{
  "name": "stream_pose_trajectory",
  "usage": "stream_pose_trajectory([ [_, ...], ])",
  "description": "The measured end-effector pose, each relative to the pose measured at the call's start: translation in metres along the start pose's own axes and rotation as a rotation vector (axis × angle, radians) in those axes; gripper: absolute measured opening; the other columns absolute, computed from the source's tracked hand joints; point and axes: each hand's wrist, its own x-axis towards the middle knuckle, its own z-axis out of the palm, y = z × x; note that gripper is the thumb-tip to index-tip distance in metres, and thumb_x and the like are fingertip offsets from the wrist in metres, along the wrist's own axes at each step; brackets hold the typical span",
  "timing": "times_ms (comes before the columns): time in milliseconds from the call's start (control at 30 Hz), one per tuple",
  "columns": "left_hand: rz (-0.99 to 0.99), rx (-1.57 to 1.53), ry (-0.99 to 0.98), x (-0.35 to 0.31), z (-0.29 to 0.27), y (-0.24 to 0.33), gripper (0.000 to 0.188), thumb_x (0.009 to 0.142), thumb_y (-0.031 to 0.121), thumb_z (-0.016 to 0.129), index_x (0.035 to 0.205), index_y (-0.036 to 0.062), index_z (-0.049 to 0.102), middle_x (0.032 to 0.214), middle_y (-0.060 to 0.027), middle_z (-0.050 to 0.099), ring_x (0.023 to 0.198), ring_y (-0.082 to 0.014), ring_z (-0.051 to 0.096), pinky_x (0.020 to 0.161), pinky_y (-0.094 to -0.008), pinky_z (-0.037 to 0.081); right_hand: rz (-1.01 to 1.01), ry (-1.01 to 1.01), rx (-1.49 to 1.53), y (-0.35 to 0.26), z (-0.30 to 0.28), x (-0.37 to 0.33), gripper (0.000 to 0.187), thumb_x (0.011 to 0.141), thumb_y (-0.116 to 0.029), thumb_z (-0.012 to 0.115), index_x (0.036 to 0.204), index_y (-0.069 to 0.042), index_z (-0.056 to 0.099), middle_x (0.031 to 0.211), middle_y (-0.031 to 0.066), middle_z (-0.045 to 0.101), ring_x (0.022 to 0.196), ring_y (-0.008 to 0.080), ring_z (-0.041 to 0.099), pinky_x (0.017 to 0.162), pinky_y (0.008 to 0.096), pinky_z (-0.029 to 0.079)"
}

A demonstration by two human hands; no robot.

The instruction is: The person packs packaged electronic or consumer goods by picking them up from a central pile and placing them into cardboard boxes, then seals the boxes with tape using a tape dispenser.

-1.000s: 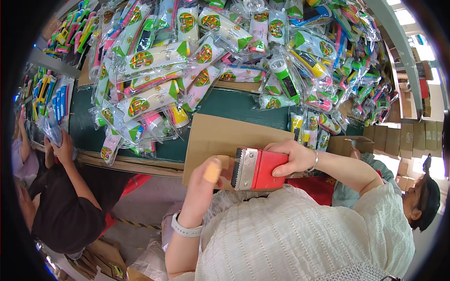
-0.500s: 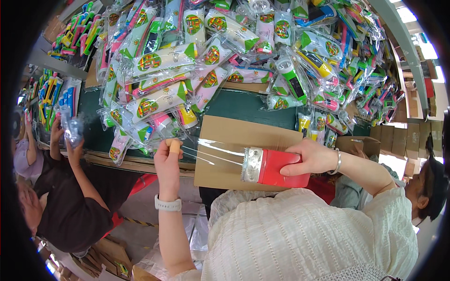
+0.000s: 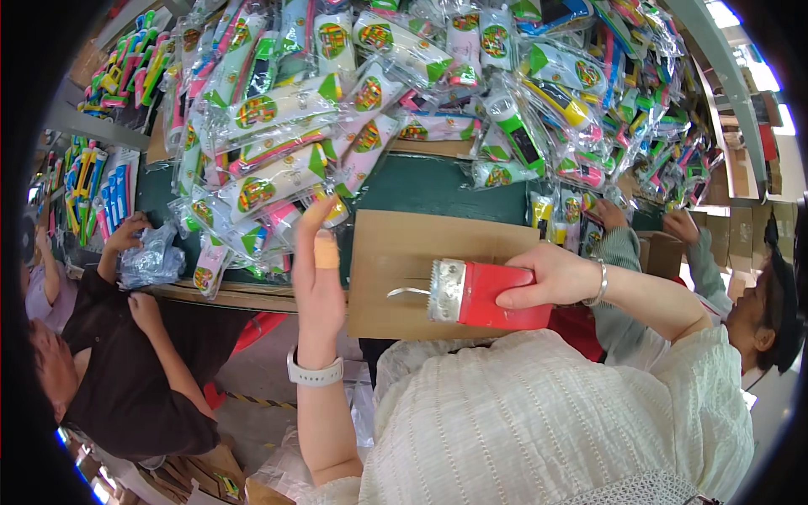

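Note:
My right hand (image 3: pixel 555 276) grips a red tape dispenser (image 3: pixel 501 295), its serrated metal edge pointing left. Under it lies a brown cardboard box (image 3: pixel 396 244), its flat face up at the table's near edge. A short shiny line of tape (image 3: pixel 408 291) shows on the cardboard beside the metal edge. To the left of the box, my left hand (image 3: pixel 318 286) is raised with its fingers stretched out and together. It appears to hold nothing, and a tan bandage wraps one finger.
Plastic-wrapped colourful toys (image 3: pixel 278 109) are heaped across the green table (image 3: pixel 421 189). At the left, a co-worker in dark clothes (image 3: pixel 135 362) has a hand near clear plastic bags (image 3: pixel 156 257). Another person in a cap (image 3: pixel 757 311) reaches toward the table at the right.
The tape stretched between my left hand and the dispenser is gone from there. My left hand has straightened and risen. The co-worker at the left has lowered the plastic bags to the table.

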Motion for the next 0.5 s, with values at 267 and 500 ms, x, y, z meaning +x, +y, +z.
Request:
stream_pose_trajectory([
  [267,0.167,0.403,-0.247,0.012,0.041,-0.018,0.037,0.092,0.019,0.040,0.124,0.0067,0.052,0.129,-0.0191,0.046,0.117,-0.0379,0.045,0.098,-0.0398,0.036,0.024,-0.079,-0.185,-0.006,-0.026,-0.016,0.057,0.078,-0.053,0.060,0.079,0.003,0.065,0.066,0.0173,0.060,0.062,0.0233,0.060,0.061,0.0339,0.047],
  [500,0.157,0.640,-0.230,0.005,0.039,-0.010,0.038,0.090,0.017,0.039,0.124,0.0055,0.051,0.129,-0.0201,0.045,0.117,-0.0383,0.044,0.097,-0.0411,0.036,0.370,-0.101,-0.345,0.017,-0.094,-0.125,0.049,0.075,-0.049,0.066,0.079,-0.001,0.066,0.066,0.0125,0.063,0.059,0.0217,0.061,0.055,0.0327,0.047],
])
